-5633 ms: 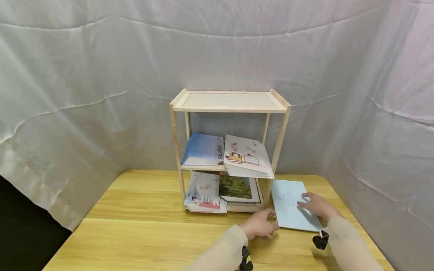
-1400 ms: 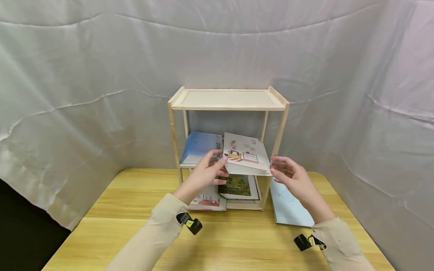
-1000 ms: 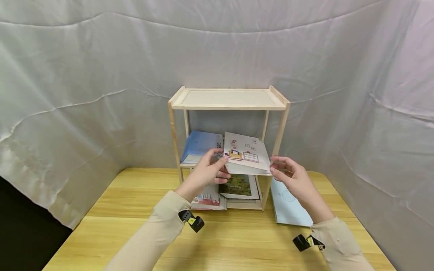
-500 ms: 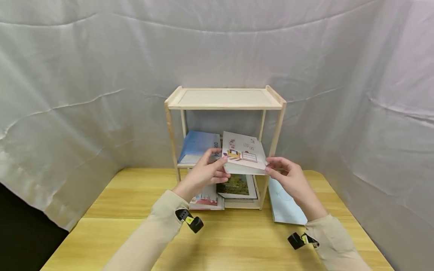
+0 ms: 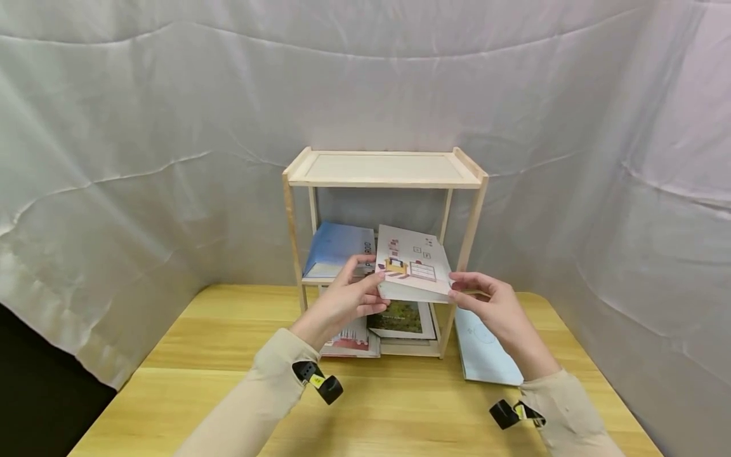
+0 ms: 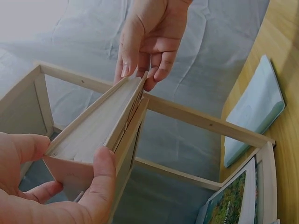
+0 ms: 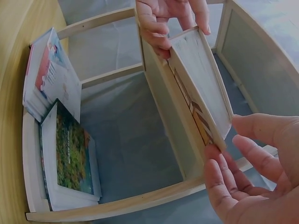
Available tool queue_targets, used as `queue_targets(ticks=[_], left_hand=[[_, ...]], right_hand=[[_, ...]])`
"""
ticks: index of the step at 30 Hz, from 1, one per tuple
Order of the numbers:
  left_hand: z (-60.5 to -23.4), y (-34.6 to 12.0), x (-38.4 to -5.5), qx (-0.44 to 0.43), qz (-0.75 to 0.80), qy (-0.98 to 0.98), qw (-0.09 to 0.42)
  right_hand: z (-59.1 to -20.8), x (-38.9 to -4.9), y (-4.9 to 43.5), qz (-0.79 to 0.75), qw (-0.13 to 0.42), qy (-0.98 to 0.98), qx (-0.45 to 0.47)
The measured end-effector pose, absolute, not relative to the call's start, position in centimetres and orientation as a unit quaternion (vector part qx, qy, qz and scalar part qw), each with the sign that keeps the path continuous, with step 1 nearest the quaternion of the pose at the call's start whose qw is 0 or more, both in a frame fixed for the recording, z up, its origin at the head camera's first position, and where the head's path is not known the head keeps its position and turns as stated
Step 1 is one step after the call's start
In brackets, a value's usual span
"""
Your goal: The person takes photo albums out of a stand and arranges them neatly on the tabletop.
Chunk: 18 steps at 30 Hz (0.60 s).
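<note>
A white hardcover book with a drawing of a room on its cover lies on the right half of the middle shelf, its near edge jutting out past the shelf front. My left hand pinches its near left corner, thumb and fingers on opposite covers, as the left wrist view shows. The near right corner is held by my right hand between thumb and fingertips. In the right wrist view the page block shows between the covers. Left of this book rests a blue book marked POLAROID, partly behind my left fingers.
The wooden rack stands against grey cloth. On its bottom shelf are a book with a green landscape cover and an illustrated white book. A light blue book lies on the table, right of the rack.
Both hands have left the light blue book on the table and come up to the white book on the middle shelf. Over the last half second its near edge has slid slightly forward.
</note>
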<state>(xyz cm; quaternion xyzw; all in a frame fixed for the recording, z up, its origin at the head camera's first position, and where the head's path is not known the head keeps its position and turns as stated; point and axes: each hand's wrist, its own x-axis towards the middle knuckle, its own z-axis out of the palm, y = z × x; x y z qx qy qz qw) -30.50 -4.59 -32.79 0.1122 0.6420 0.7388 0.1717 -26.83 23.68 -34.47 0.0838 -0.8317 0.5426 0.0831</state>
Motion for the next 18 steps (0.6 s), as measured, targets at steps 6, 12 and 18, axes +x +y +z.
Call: queue_targets(ticks=[6,12,18], left_hand=[[-32.9,-4.7,-30.1,0.129,0.739,0.638,0.171],[-33.1,-4.8,-29.4,0.141,0.732,0.644,0.173],[-33.2,-4.6,-28.9,0.144,0.73,0.648,0.165]], right_hand=[[-34.4,-26.4,23.9,0.554,0.063,-0.826,0.079],[-34.6,-26.0,24.3,0.561,0.041,-0.823,0.083],[-34.9,-26.0,24.7,0.571,0.031,-0.815,0.091]])
